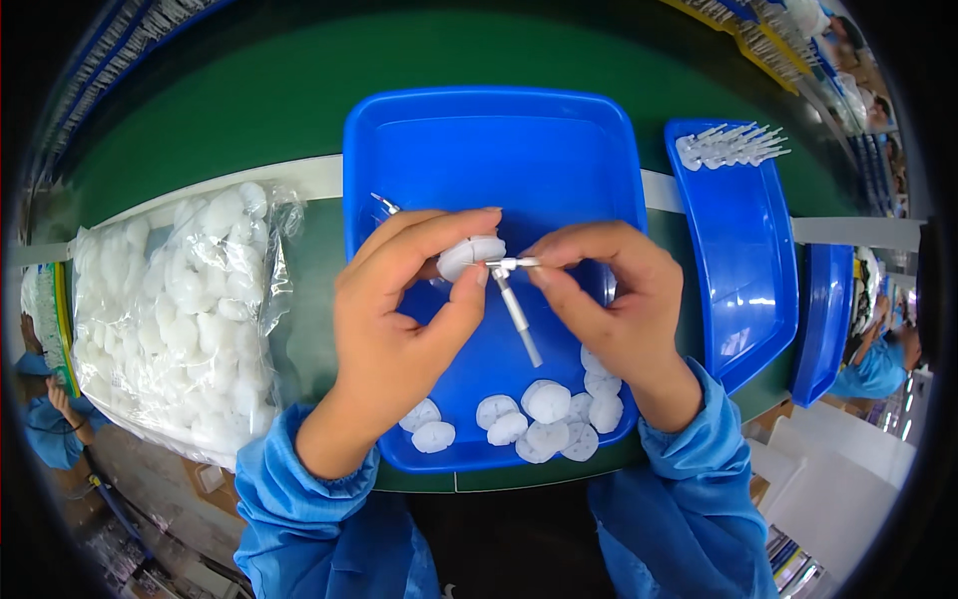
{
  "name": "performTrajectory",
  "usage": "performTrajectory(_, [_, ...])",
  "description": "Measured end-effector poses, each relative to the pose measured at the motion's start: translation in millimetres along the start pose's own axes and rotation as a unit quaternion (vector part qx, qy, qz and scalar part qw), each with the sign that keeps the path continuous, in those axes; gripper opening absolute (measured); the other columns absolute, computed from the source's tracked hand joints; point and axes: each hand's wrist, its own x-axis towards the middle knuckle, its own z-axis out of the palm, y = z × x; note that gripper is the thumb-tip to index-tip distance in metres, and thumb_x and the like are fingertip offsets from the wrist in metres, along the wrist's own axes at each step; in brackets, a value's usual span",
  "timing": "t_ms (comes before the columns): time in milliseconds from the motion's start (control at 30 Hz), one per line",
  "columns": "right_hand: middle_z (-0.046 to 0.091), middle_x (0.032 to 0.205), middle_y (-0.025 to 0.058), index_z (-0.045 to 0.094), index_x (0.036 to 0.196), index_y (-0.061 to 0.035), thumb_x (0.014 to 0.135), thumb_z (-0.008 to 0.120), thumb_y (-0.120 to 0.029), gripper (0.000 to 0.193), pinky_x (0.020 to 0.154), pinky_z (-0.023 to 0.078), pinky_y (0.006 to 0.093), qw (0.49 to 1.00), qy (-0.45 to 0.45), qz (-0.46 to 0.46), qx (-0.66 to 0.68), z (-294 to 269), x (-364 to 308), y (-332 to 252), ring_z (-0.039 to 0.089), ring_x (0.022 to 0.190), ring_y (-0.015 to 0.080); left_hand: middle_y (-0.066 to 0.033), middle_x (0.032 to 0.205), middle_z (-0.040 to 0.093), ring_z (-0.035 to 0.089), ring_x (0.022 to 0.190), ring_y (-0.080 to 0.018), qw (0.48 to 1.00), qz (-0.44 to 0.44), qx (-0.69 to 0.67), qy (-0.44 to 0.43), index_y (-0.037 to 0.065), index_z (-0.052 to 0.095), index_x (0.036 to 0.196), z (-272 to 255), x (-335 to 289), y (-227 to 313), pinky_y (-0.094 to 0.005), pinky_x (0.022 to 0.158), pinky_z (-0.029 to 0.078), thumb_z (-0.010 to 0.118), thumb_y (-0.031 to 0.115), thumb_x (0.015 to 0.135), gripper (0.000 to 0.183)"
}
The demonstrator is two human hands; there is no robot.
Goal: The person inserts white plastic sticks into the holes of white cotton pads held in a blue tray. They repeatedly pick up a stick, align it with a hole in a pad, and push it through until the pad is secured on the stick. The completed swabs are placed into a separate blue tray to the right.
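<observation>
In the head view, grasping a round white disc between thumb and fingers of the left hand, over the middle of a large blue tray. Pinching the right end of a T-shaped stem between right hand thumb and fingers, just right of the disc, slanted toward the near side. Hard to tell whether joined or only touching.

Probably best to keep the left pinch light to avoid creasing, to hold the right pinch close to the crosspiece, and to stay low over the tray. Worth minding the loose discs along the near edge, the filled clear bag left, and the narrower blue tray right, bearing rods at its far end.
</observation>
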Motion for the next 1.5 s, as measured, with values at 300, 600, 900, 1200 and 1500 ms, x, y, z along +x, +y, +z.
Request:
performTrajectory(300, [0.078, 0.079, 0.0054, 0.084, 0.110, -0.0061, 0.086, 0.084, -0.001, 0.025, 0.061, 0.052, 0.0274, 0.984, -0.010, -0.049, -0.173, 2.4, -3.2, -6.1, 0.069, 0.062, 0.0135, -0.0161, 0.127, 0.072, 0.071, 0.118, -0.0219, 0.999, -0.007, -0.028, 0.042, -0.005, 0.069, 0.135, -1.0, -0.2, 0.0, -0.0332, 0.105, 0.055, 0.068, -0.009, 0.101, 0.034])
performTrajectory(600, [0.082, 0.086, 0.0082, 0.085, 0.112, -0.0058, 0.089, 0.082, -0.003, 0.023, 0.061, 0.055, 0.0275, 0.989, 0.005, 0.018, -0.146, 2.0, -7.9, -8.6, 0.070, 0.063, 0.0140, -0.0097, 0.125, 0.077, 0.072, 0.109, -0.0155, 0.997, 0.003, -0.017, 0.075, 0.003, 0.077, 0.130, 4.4, 3.0, -6.3, -0.0282, 0.092, 0.057, 0.072, -0.006, 0.098, 0.033])
performTrajectory(900, [0.081, 0.084, 0.0062, 0.085, 0.111, -0.0079, 0.088, 0.084, -0.004, 0.024, 0.061, 0.054, 0.0290, 0.983, 0.015, -0.022, -0.180, 3.8, -7.7, -3.8, 0.070, 0.062, 0.0138, -0.0095, 0.111, 0.079, 0.072, 0.097, -0.0169, 0.996, 0.000, 0.031, 0.082, 0.006, 0.080, 0.129, 7.7, 2.5, -5.8, -0.0291, 0.086, 0.058, 0.075, -0.006, 0.094, 0.038])
performTrajectory(1200, [0.074, 0.071, 0.0023, 0.083, 0.105, -0.0096, 0.088, 0.085, -0.008, 0.017, 0.057, 0.051, 0.0306, 0.979, 0.002, -0.045, -0.198, 10.9, -3.5, -1.8, 0.068, 0.057, 0.0162, -0.0115, 0.111, 0.081, 0.074, 0.093, -0.0156, 0.967, 0.070, 0.245, 0.030, 0.004, 0.078, 0.132, -2.5, 2.7, 9.1, -0.0280, 0.085, 0.057, 0.073, -0.009, 0.094, 0.041])
performTrajectory(1500, [0.077, 0.077, 0.0084, 0.081, 0.099, -0.0060, 0.091, 0.085, -0.012, 0.011, 0.054, 0.053, 0.0301, 0.994, 0.015, 0.046, -0.100, 14.9, -7.2, 8.0, 0.073, 0.060, 0.0194, -0.0134, 0.110, 0.082, 0.076, 0.083, -0.0156, 0.980, 0.078, 0.185, 0.011, 0.005, 0.080, 0.130, 5.9, -1.7, 3.7, -0.0273, 0.073, 0.060, 0.074, -0.008, 0.094, 0.038])
